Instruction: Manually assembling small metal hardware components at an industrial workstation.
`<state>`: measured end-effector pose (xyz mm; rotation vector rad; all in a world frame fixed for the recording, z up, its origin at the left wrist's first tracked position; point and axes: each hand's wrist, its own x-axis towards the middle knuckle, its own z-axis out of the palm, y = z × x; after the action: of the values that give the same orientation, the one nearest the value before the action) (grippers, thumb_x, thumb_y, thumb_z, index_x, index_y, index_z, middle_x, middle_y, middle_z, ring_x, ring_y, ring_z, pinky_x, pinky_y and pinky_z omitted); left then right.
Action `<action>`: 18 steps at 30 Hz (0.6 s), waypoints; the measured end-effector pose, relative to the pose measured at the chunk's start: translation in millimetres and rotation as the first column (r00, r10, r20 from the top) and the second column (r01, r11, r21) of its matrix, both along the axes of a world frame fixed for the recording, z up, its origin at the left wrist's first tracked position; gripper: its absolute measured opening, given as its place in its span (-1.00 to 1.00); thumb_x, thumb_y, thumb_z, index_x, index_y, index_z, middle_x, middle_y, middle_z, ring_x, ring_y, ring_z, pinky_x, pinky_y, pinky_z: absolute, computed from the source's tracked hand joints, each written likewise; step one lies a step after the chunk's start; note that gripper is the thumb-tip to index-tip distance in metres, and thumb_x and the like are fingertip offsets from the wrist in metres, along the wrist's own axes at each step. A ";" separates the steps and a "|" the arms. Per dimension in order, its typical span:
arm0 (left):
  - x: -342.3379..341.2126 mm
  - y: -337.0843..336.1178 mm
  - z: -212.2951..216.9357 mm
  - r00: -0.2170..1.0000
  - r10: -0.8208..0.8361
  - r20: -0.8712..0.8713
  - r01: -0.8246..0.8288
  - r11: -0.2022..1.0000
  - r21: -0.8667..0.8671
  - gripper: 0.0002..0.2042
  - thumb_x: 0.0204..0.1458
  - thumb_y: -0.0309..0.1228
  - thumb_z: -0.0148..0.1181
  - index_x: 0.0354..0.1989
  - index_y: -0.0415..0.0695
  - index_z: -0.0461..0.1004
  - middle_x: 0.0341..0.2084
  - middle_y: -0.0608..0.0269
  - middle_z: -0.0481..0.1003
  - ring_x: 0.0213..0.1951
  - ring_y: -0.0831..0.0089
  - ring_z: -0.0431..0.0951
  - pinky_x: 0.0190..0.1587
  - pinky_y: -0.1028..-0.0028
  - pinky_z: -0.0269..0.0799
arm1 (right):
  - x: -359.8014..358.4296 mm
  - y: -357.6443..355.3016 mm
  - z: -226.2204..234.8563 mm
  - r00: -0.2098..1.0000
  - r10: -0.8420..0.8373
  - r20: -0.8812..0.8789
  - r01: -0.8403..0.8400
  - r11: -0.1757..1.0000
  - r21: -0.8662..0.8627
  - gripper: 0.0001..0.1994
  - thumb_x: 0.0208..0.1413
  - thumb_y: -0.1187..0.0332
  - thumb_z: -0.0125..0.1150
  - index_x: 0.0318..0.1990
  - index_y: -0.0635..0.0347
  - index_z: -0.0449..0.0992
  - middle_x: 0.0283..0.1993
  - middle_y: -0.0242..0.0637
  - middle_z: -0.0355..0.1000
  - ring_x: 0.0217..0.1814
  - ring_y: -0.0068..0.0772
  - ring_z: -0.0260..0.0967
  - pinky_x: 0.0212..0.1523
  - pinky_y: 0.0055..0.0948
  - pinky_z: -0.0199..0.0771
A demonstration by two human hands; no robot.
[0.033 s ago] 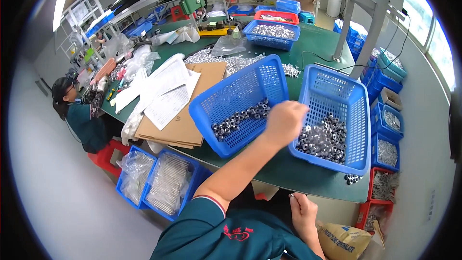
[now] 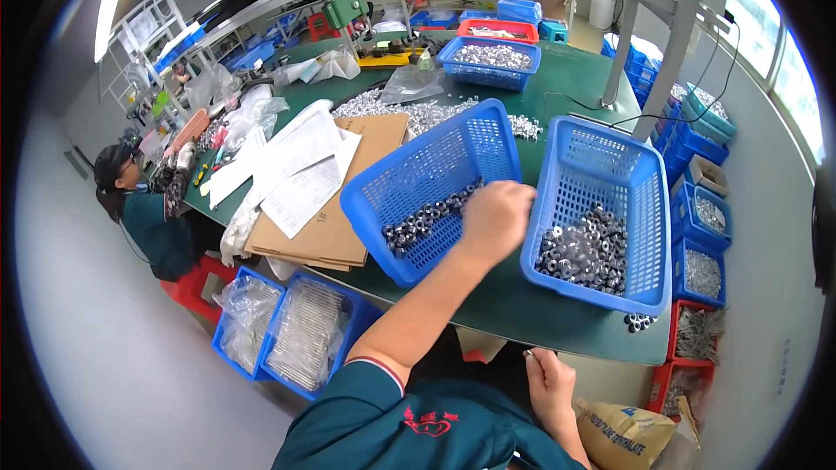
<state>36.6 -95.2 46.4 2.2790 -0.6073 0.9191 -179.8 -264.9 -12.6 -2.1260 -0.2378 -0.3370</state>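
Observation:
My left hand (image 2: 495, 222) is closed, knuckles up, over the right side of a tilted blue plastic basket (image 2: 366, 191). Its fingertips are hidden, so whatever they hold does not show. Inside this basket lie small round black-and-silver metal parts (image 2: 418, 228). To its right stands a second blue basket (image 2: 649, 218) with a bigger heap of similar ring-like parts (image 2: 592, 252). Below the table's front edge, close to my body, my right hand (image 2: 550, 383) is closed in a pinch. A tiny shiny spot shows at its fingertips, too small to name.
Cardboard (image 2: 340, 239) with paper sheets (image 2: 305, 174) lies left of the baskets. Loose silver parts (image 2: 427, 113) and a filled blue basket (image 2: 488, 74) are behind. A co-worker (image 2: 139, 200) sits at left. Bins (image 2: 296, 331) stand below; a metal post (image 2: 679, 52) rises at right.
My left hand has moved a little to the left, away from the right basket's rim and over the left basket. My right hand has stayed in place.

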 end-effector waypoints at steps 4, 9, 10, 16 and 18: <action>5.3 65.6 -35.2 0.859 0.293 -0.420 -0.206 0.948 0.241 -0.82 0.03 -0.40 0.24 -0.18 -0.04 0.60 -0.27 0.13 0.56 -0.16 0.11 0.57 -0.12 0.19 0.50 | 3.5 0.8 -3.4 0.999 0.026 -0.029 -0.026 1.000 -0.004 -0.96 0.13 0.47 0.24 -0.30 0.22 0.52 -0.54 -0.14 0.45 -0.54 -0.12 0.45 -0.50 -0.30 0.41; 7.5 75.5 -54.9 0.801 0.335 -0.497 -0.169 0.922 0.349 -0.72 0.01 -0.35 0.29 -0.08 -0.08 0.58 -0.19 0.05 0.55 -0.10 0.06 0.55 -0.05 0.18 0.48 | 9.9 8.8 0.0 0.995 0.102 -0.006 -0.102 0.995 -0.005 -0.94 0.12 0.46 0.25 -0.31 0.23 0.50 -0.54 -0.13 0.46 -0.53 -0.12 0.47 -0.50 -0.31 0.43; 6.1 74.5 -56.4 0.804 0.328 -0.496 -0.161 0.923 0.350 -0.72 0.01 -0.35 0.29 -0.08 -0.08 0.58 -0.19 0.05 0.55 -0.10 0.06 0.55 -0.05 0.18 0.48 | 9.6 8.2 0.5 0.996 0.094 -0.004 -0.094 0.996 -0.004 -0.94 0.12 0.46 0.25 -0.31 0.23 0.50 -0.54 -0.13 0.46 -0.53 -0.12 0.47 -0.50 -0.31 0.43; -12.1 87.3 -66.5 0.846 0.203 -0.493 -0.156 0.979 0.134 -0.67 -0.13 -0.34 0.43 -0.20 -0.18 0.51 -0.24 0.09 0.49 -0.07 0.08 0.48 -0.01 0.22 0.42 | 2.1 5.6 -4.9 0.997 0.059 -0.051 -0.059 0.998 -0.006 -0.94 0.12 0.47 0.25 -0.30 0.23 0.49 -0.54 -0.13 0.46 -0.54 -0.12 0.47 -0.51 -0.32 0.43; -18.9 86.8 -65.3 0.850 0.196 -0.489 -0.145 0.979 0.141 -0.65 -0.16 -0.36 0.44 -0.20 -0.17 0.51 -0.25 0.10 0.48 -0.07 0.09 0.47 0.00 0.22 0.41 | 2.1 6.7 -9.2 0.997 0.073 -0.031 -0.073 0.997 -0.001 -0.94 0.12 0.47 0.24 -0.30 0.22 0.50 -0.54 -0.14 0.46 -0.54 -0.12 0.46 -0.51 -0.32 0.42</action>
<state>17.8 -8.4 -18.9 2.5533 -0.2227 0.3380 -177.7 -258.2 -21.8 -2.1172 -0.2969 -0.2611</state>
